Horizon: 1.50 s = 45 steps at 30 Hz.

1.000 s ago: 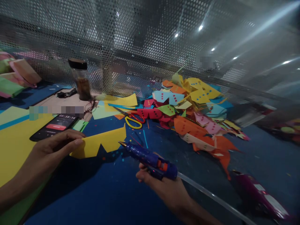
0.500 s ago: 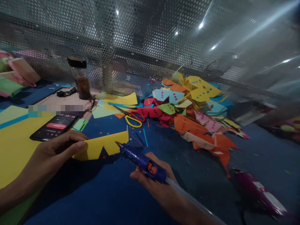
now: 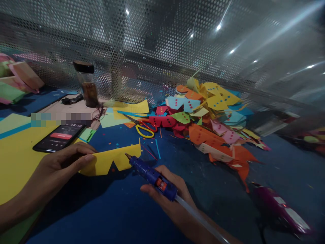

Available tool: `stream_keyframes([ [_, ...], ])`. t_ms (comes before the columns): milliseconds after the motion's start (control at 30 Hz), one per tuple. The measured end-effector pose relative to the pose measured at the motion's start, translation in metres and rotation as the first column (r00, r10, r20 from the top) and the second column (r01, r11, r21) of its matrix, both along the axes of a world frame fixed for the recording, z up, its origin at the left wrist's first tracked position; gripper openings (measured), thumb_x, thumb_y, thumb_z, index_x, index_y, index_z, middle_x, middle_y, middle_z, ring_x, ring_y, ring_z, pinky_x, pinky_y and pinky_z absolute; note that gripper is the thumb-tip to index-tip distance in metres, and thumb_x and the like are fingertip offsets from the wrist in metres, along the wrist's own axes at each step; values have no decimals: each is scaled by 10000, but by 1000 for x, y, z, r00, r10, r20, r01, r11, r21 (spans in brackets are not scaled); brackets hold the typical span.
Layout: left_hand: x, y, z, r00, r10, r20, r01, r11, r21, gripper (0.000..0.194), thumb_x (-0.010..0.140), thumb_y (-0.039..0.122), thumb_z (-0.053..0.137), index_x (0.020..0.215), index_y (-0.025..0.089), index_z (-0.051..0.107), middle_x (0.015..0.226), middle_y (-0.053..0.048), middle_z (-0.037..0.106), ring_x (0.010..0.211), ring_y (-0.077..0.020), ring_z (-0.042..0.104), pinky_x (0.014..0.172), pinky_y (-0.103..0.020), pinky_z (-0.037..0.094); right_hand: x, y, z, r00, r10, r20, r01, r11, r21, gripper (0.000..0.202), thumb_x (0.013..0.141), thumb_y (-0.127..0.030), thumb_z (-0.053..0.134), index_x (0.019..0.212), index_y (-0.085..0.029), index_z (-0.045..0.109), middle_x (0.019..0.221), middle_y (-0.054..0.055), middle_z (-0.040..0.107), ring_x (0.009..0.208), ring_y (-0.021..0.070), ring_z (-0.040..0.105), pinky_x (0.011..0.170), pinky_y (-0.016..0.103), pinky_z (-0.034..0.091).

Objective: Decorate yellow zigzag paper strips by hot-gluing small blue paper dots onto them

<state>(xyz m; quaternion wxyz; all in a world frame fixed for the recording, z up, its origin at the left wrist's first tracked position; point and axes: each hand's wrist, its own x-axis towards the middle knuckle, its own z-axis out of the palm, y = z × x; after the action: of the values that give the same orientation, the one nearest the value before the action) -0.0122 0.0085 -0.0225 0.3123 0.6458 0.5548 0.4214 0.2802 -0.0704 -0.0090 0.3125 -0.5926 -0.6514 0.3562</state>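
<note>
Tabletop: We find the flat, dark blue tabletop [image 3: 76, 217] littered with scraps; stray glue could pick these up.
Paper heap: We note a multicoloured heap of folded, cut paper [image 3: 215, 101] beyond the right hand; a wide swing could topple it.
Left hand: We record the left hand [image 3: 66, 162] nearly closed, thumb and fingers pinching one paper end; a slack pinch would let the sheet twist.
Right hand: We see the right hand [image 3: 175, 206] curled around the gun; we cannot tell whether a finger presses the trigger.
Glue gun: We judge the blue plastic glue gun [image 3: 149, 173], a clear stick trailing behind, liable to smear if over-squeezed.
Yellow paper: We place the folded yellow paper strip, V-notched [image 3: 101, 162], between both hands; its far end looks unsupported and could bend under pressure.
Nozzle: We cannot confirm contact between the tapered metal nozzle [image 3: 128, 156] and the paper; if hot, a slip could burn fingers.
</note>
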Motion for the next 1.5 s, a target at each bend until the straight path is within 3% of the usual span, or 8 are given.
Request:
stream_keyframes([
  [100,1,0,1,1000,5,8,-5,1000,2,275,695,583,770,704,308,775,885,-8,793,765,-200,699,626,-211,533,0,0,0,1000,-18,-5,17,999,-47,384,890,-581,715,822,-229,577,706,-40,561,609,118,485,535,226,348],
  [500,-1,-1,-2,1000,-5,21,5,1000,-6,256,702,577,782,716,321,783,872,9,790,757,-182,701,610,-173,524,1,3,-4,999,-21,42,21,1000,2,341,889,-532,724,813,-238,570,681,-46,593,588,118,518,540,217,373],
  [933,-6,-1,-4,999,-27,-41,26,999,-23,293,736,592,760,757,300,779,921,-6,794,800,-208,700,649,-217,545,2,3,-5,998,-4,65,4,1000,3,288,913,-475,726,825,-230,604,705,-45,598,596,113,499,545,221,344],
  [1133,-5,-1,-3,1000,-10,-22,9,999,-38,303,713,606,772,747,305,778,903,-5,789,791,-209,696,628,-208,530,5,3,-9,996,37,86,-38,999,12,161,943,-359,696,858,-240,629,710,-47,608,593,115,498,556,224,338],
  [1367,-4,-2,-2,1000,-16,-20,15,998,-54,307,727,605,769,761,300,773,936,-4,788,828,-207,697,660,-201,531,3,6,-5,990,1,142,-2,1000,10,330,921,-498,709,789,-230,569,697,-48,580,600,120,500,566,228,340],
  [1500,-7,-2,-4,999,-30,-29,28,998,-54,304,748,607,755,780,305,774,968,-9,784,840,-207,699,663,-211,539,1,7,-2,988,-23,149,25,1000,-7,335,908,-495,714,779,-230,556,673,-49,570,585,121,493,556,229,341],
])
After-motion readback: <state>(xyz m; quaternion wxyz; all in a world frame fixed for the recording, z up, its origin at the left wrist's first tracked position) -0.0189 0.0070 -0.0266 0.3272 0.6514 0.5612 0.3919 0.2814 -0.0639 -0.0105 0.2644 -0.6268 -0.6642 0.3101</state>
